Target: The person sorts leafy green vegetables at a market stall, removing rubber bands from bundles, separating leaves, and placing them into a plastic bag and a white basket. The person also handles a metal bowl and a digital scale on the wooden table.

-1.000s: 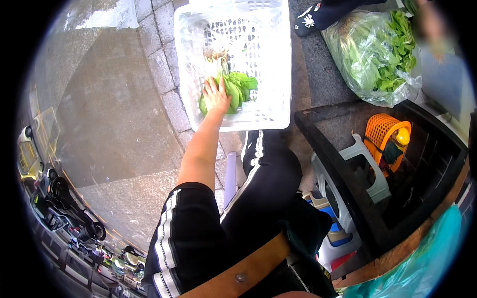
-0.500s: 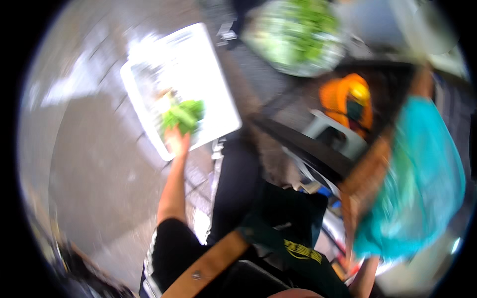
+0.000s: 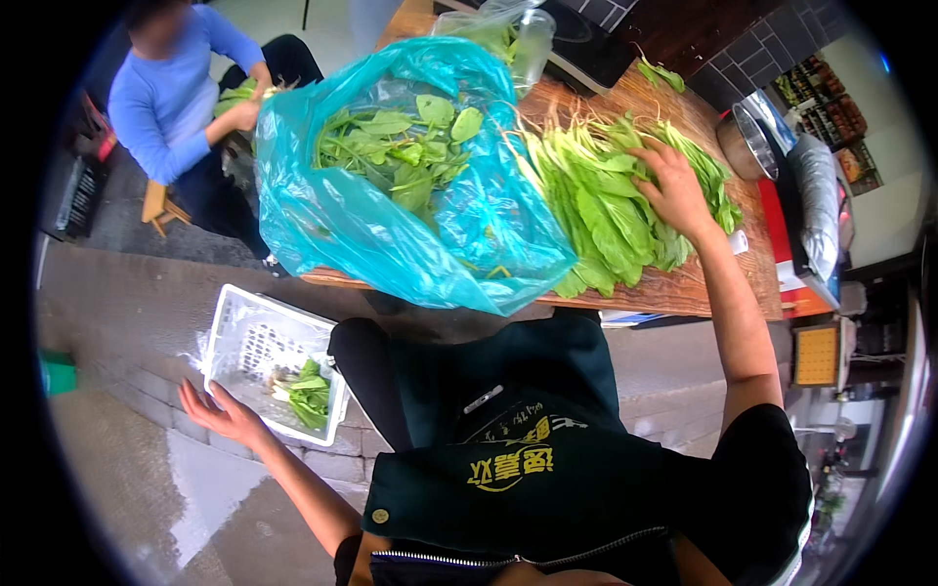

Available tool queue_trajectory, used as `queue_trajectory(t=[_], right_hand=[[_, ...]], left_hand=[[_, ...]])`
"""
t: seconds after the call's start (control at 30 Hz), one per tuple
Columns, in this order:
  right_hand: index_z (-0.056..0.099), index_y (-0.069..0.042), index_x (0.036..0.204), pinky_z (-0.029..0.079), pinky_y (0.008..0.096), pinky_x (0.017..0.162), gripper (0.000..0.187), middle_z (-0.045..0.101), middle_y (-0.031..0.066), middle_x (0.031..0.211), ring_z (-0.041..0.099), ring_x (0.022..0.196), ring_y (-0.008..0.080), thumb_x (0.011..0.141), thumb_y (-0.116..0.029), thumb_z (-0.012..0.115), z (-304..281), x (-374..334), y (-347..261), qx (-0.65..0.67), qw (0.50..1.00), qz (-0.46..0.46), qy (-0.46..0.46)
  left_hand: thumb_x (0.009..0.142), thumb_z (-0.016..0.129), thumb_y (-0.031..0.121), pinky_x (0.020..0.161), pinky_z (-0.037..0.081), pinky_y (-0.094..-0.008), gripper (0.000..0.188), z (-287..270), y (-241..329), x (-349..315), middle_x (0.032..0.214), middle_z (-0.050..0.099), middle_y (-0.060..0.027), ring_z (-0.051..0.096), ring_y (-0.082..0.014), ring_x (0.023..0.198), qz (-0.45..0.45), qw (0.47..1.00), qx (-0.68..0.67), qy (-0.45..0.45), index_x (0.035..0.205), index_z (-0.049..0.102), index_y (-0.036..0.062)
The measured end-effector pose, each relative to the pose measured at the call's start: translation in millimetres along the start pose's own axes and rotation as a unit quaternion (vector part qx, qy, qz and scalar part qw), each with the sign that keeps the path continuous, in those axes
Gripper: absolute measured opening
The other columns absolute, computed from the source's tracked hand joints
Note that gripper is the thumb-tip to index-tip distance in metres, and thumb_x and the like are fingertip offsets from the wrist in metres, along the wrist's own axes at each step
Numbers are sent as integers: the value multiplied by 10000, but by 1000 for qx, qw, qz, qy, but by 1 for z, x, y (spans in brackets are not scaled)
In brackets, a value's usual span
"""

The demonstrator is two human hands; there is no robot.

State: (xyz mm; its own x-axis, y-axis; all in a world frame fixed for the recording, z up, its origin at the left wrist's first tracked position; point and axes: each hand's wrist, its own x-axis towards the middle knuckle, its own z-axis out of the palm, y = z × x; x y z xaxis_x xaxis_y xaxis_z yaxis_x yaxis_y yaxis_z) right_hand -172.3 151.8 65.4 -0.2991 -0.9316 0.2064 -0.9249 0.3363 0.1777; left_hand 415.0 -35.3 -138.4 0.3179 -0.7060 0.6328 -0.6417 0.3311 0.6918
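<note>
My right hand (image 3: 674,190) rests on a pile of leafy greens (image 3: 596,215) with pale stems and thin roots, spread across the wooden table. Its fingers are apart and touch the upper leaves; no firm grip shows. My left hand (image 3: 227,418) is low at the left, fingers spread and empty, beside the near left rim of a white plastic basket (image 3: 339,396). Inside that basket lies a small bunch of greens (image 3: 309,394). Left of the pile, a large teal plastic bag (image 3: 391,234) gapes on the table, with loose leaves (image 3: 410,156) inside.
Across the table's left end, a seated person in a blue top (image 3: 171,93) handles greens. A clear container (image 3: 532,49) stands behind the bag, near a dark cooktop (image 3: 576,39). A metal bowl (image 3: 747,142) sits at the right end of the wooden table (image 3: 733,283).
My view has swung to the table. My left hand has come off the greens in the basket and is empty. My right hand, earlier hidden by the teal bag, now touches the pile.
</note>
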Motion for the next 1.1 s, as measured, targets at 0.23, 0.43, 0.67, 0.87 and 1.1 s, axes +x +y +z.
queue_trajectory(t=[0.23, 0.43, 0.67, 0.87, 1.1], right_hand=[[516, -61, 1222, 352, 431, 1003, 518, 467, 158, 1305, 444, 1190, 314, 799, -331, 646, -6, -2, -47, 61, 990, -13, 129], [506, -72, 1216, 419, 413, 916, 579, 518, 138, 1223, 499, 1114, 291, 733, -329, 693, 5, -20, -47, 138, 990, 33, -7], [512, -50, 1178, 451, 370, 807, 624, 543, 100, 1012, 525, 914, 258, 627, -171, 777, 4, -51, -40, 213, 939, -24, 268], [520, -16, 1210, 440, 338, 890, 467, 584, 134, 1121, 555, 1040, 210, 832, -260, 644, -22, -62, -15, 552, 824, -85, 95], [572, -32, 1121, 467, 286, 708, 365, 634, 73, 895, 575, 801, 134, 890, -314, 586, -10, -27, -16, 678, 728, -34, 93]], left_hand=[[826, 490, -13, 965, 390, -371, 341, 38, 274, 19, 1188, 552, -167, 522, -275, 1113, 271, 908, -278, -159, 1165, 526, -41], [890, 565, 156, 937, 416, -325, 357, 107, 364, -66, 1155, 585, -130, 554, -217, 1080, 87, 741, -393, -537, 1214, 518, 13], [949, 498, 249, 968, 421, -364, 479, 167, 421, -101, 1186, 548, -173, 533, -241, 1114, -203, 647, -485, -552, 1321, 350, -15], [952, 473, 248, 937, 453, -421, 333, 176, 431, -86, 1130, 580, -154, 570, -276, 1052, -343, 481, -628, -508, 1201, 459, 27], [894, 476, 299, 1000, 394, -448, 436, 170, 443, -59, 1238, 529, -160, 481, -302, 1179, -367, 372, -685, -507, 1233, 460, 25]])
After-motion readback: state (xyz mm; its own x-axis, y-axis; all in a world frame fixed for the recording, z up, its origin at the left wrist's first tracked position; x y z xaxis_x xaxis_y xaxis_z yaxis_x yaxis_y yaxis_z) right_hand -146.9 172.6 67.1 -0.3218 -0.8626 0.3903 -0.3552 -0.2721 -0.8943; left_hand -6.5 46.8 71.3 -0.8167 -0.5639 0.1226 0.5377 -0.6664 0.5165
